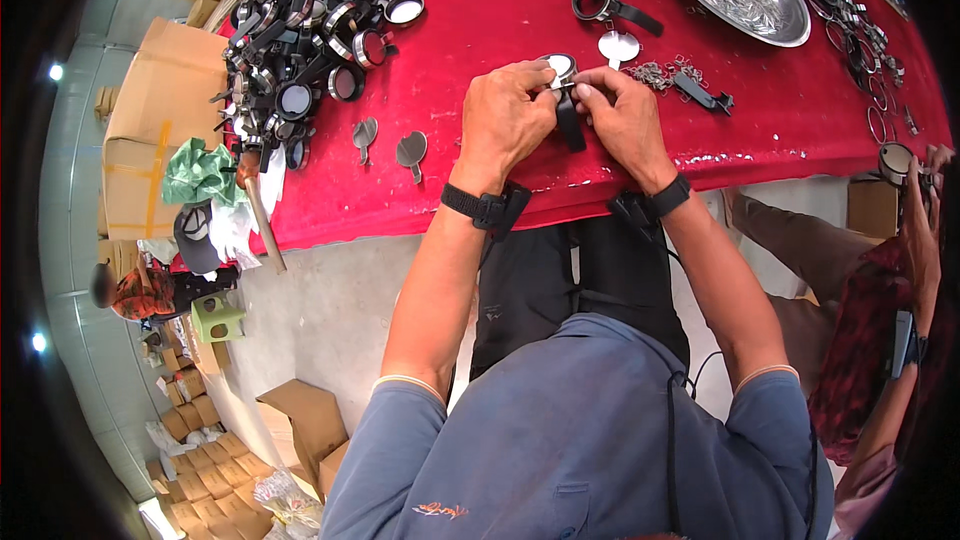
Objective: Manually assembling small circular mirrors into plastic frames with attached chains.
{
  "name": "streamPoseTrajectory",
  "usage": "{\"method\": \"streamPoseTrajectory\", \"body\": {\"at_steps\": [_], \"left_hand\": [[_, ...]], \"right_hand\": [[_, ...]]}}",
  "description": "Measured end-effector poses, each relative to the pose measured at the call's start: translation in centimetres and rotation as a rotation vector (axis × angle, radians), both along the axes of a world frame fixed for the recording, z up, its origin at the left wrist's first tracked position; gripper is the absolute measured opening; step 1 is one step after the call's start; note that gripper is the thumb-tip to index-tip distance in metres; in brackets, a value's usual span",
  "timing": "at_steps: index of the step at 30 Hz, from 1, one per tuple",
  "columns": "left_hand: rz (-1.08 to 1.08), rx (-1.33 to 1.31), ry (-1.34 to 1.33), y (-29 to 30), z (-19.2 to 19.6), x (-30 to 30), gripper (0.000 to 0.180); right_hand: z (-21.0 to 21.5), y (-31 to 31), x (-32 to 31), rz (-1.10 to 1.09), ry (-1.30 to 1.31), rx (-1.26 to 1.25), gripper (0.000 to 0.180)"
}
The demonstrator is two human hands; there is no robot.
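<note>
Both my hands are at one round metal-rimmed piece with a pale disc (560, 66) and a black handle (570, 125), near the red table's front edge. My left hand (508, 120) is closed on its left rim. From the right, my right hand (622, 118) pinches at the joint between rim and handle; whatever small part its fingertips hold is too small to make out. Just beyond lies a flat metal disc with a tab (618, 46). To the right are small wire clips (655, 76) and a loose black handle (700, 93).
A large pile of similar round pieces (290, 50) covers the table's left. Two tabbed discs (411, 150) lie nearer me. A steel bowl (790, 28) of small pins stands far right, beside metal rings (850, 40). At right, a co-worker's hand (925, 225) holds a round piece.
</note>
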State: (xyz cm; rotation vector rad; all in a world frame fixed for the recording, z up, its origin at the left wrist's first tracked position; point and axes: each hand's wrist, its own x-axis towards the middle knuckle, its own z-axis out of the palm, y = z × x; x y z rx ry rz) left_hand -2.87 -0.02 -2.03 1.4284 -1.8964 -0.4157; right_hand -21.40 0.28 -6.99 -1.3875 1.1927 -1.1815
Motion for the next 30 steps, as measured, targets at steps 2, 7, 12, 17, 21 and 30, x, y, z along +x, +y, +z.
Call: {"method": "streamPoseTrajectory", "body": {"at_steps": [2, 7, 12, 17, 21, 30], "left_hand": [[0.005, -0.038, 0.02, 0.0, -0.4, 0.2, 0.026], [0.011, -0.008, 0.043, 0.1, -0.4, -0.1, 0.027], [0.005, -0.028, 0.067, 0.1, -0.5, -0.4, 0.027], [0.03, -0.006, 0.071, -0.2, -0.6, -0.2, 0.026], [0.031, -0.001, 0.15, -0.1, -0.3, 0.2, 0.029], [-0.064, 0.104, 0.028, 1.5, 0.2, 1.4, 0.056]], "right_hand": [[0.1, 0.9, 0.4, -0.036, 0.041, -0.044, 0.02], [-0.2, 1.9, 0.7, -0.076, 0.212, -0.395, 0.028], [0.0, 3.0, 1.0, -0.047, 0.337, -0.47, 0.043], [0.7, 2.8, 0.7, -0.025, 0.456, -0.564, 0.044], [2.2, 2.3, -1.1, 0.077, 0.572, -0.581, 0.04], [5.8, 0.6, -11.5, -0.091, 1.255, -0.545, 0.023]]}}
